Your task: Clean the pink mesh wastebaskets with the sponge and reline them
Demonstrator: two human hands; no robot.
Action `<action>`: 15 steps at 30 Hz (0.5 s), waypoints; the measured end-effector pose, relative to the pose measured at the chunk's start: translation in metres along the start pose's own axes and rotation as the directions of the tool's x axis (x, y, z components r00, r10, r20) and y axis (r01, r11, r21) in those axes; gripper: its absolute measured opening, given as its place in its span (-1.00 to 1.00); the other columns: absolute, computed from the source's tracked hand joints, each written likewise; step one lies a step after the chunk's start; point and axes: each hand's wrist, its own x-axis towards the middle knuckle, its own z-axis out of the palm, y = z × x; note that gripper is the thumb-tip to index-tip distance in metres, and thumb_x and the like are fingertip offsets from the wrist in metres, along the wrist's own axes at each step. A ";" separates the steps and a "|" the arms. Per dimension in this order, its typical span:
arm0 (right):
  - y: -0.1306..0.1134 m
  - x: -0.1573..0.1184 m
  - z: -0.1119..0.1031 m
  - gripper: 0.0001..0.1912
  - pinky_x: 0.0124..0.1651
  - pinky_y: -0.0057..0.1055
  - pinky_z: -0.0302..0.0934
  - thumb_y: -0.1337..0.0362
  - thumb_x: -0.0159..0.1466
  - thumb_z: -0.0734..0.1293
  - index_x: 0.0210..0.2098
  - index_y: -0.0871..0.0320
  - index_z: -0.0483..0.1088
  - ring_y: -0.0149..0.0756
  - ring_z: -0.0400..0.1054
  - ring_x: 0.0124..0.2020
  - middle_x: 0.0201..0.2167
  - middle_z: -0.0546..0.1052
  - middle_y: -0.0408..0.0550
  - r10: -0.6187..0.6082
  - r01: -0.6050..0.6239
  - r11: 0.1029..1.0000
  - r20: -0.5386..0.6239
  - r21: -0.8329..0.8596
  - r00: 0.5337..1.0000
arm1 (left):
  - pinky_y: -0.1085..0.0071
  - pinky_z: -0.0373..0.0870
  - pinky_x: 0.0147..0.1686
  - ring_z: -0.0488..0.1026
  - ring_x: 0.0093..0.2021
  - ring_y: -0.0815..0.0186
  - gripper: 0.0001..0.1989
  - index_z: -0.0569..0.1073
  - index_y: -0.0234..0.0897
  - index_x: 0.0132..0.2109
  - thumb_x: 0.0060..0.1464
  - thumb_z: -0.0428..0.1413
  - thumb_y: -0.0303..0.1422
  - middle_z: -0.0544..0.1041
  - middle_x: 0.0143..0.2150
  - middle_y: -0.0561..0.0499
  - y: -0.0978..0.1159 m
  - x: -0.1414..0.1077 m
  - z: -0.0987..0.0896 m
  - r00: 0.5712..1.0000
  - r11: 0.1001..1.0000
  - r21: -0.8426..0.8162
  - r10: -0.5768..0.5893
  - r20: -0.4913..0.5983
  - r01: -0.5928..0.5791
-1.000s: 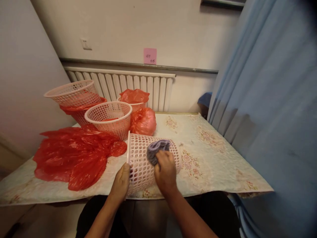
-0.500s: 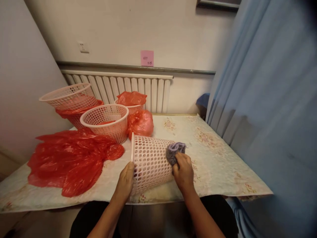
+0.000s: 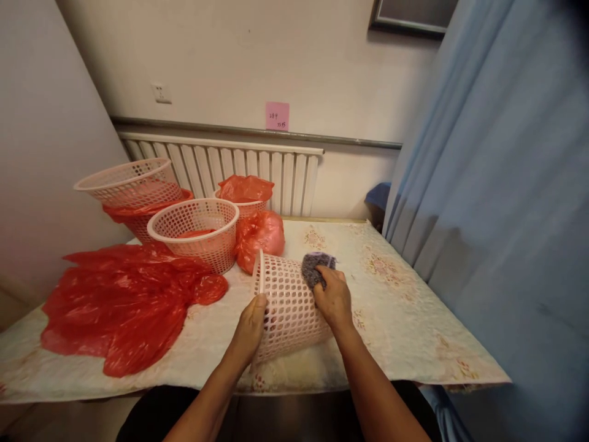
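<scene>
A pale pink plastic basket point(image 3: 289, 310) with a holed wall lies on its side near the table's front edge, its rim turned to the left. My left hand point(image 3: 251, 325) is closed on that rim, thumb outside and the other fingers hidden within. In my right hand point(image 3: 334, 298) a grey-purple cloth point(image 3: 315, 268) is bunched and pressed against the basket's wall near its base. Left of the basket, a red plastic bag point(image 3: 124, 307) lies spread and crumpled. A puffed red bag point(image 3: 261, 236) sits just behind.
More pink baskets stand at the back left: one upright basket point(image 3: 193, 230), a tilted basket point(image 3: 131, 181) stacked on a red-lined one, and a bag-lined basket point(image 3: 246, 193) by the radiator point(image 3: 294, 178). A blue curtain point(image 3: 488, 184) hangs along the right side of the flowered tablecloth point(image 3: 405, 319).
The basket has turned a little, with its rim shifted right. My right hand and the cloth have slid slightly left and up along the wall. The camera view has tilted slightly.
</scene>
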 end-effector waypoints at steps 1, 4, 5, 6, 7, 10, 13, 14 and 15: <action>-0.011 0.006 0.004 -0.53 0.09 -0.23 0.18 0.47 0.10 0.19 -0.02 0.18 0.43 -0.14 0.25 -0.04 -0.08 0.51 -0.02 -0.023 0.022 0.999 0.026 0.026 0.999 | 0.40 0.34 -0.46 0.36 -0.50 0.31 -0.53 0.28 -0.23 -0.39 0.10 -0.08 0.11 0.34 -0.51 0.12 0.000 0.001 0.000 1.000 1.000 0.003 0.002 -0.010 -0.002; -0.048 0.016 0.013 -0.54 0.10 -0.25 0.17 0.49 0.09 0.20 -0.03 0.15 0.44 -0.16 0.26 -0.06 -0.08 0.52 -0.05 -0.103 0.094 0.988 0.073 0.119 0.992 | 0.37 0.37 -0.42 0.38 -0.49 0.29 -0.51 0.31 -0.23 -0.39 0.09 -0.08 0.13 0.37 -0.51 0.10 0.001 0.004 -0.002 0.999 0.999 0.037 0.011 -0.051 -0.010; -0.059 0.016 0.016 -0.53 0.10 -0.26 0.16 0.49 0.09 0.20 -0.03 0.15 0.43 -0.17 0.25 -0.05 -0.08 0.51 -0.07 -0.141 0.128 0.980 0.080 0.151 0.987 | 0.36 0.37 -0.41 0.38 -0.49 0.28 -0.50 0.32 -0.24 -0.38 0.09 -0.08 0.13 0.39 -0.50 0.09 0.001 0.005 -0.003 0.998 0.998 0.059 0.018 -0.059 -0.014; -0.069 0.014 0.018 -0.52 0.11 -0.26 0.16 0.50 0.09 0.21 -0.01 0.14 0.42 -0.17 0.24 -0.04 -0.07 0.51 -0.08 -0.179 0.162 0.971 0.083 0.178 0.980 | 0.35 0.38 -0.40 0.39 -0.47 0.27 -0.49 0.34 -0.25 -0.37 0.09 -0.10 0.13 0.42 -0.48 0.07 0.001 0.006 -0.004 0.998 0.996 0.081 0.026 -0.058 -0.022; -0.077 0.010 0.020 -0.51 0.12 -0.25 0.15 0.51 0.09 0.21 0.00 0.13 0.41 -0.17 0.22 -0.03 -0.05 0.50 -0.09 -0.209 0.190 0.961 0.080 0.199 0.975 | 0.34 0.38 -0.37 0.40 -0.45 0.26 -0.48 0.36 -0.26 -0.34 0.10 -0.12 0.13 0.45 -0.45 0.04 0.001 0.008 -0.005 0.998 0.994 0.101 0.034 -0.049 -0.029; -0.089 -0.006 0.024 -0.51 0.15 -0.20 0.12 0.53 0.10 0.20 0.01 0.14 0.39 -0.17 0.18 0.01 -0.02 0.47 -0.08 -0.243 0.230 0.947 0.032 0.222 0.969 | 0.31 0.39 -0.29 0.43 -0.36 0.22 -0.44 0.41 -0.30 -0.25 0.15 -0.18 0.11 0.51 -0.36 -0.03 -0.001 0.012 -0.008 0.998 0.987 0.148 0.063 -0.033 -0.057; -0.086 -0.023 0.025 -0.54 0.17 -0.16 0.10 0.54 0.11 0.19 -0.03 0.16 0.40 -0.15 0.15 0.04 0.00 0.45 -0.05 -0.245 0.240 0.948 0.000 0.210 0.969 | 0.31 0.38 -0.26 0.43 -0.31 0.21 -0.44 0.44 -0.33 -0.20 0.16 -0.17 0.09 0.53 -0.32 -0.04 -0.003 0.013 -0.010 0.996 0.982 0.173 0.082 -0.028 -0.076; -0.084 -0.027 0.026 -0.54 0.18 -0.14 0.09 0.55 0.11 0.19 -0.03 0.16 0.40 -0.15 0.14 0.05 0.01 0.44 -0.05 -0.246 0.241 0.949 0.002 0.203 0.969 | 0.31 0.39 -0.25 0.43 -0.31 0.21 -0.43 0.44 -0.33 -0.20 0.15 -0.16 0.09 0.53 -0.32 -0.05 -0.004 0.013 -0.010 0.995 0.980 0.178 0.092 -0.025 -0.086; -0.082 -0.030 0.026 -0.53 0.19 -0.13 0.08 0.55 0.10 0.18 -0.04 0.15 0.40 -0.14 0.14 0.06 0.02 0.43 -0.05 -0.247 0.240 0.951 0.008 0.196 0.969 | 0.30 0.39 -0.24 0.43 -0.31 0.21 -0.43 0.45 -0.33 -0.19 0.15 -0.16 0.09 0.53 -0.32 -0.05 -0.005 0.013 -0.010 0.995 0.979 0.181 0.100 -0.023 -0.094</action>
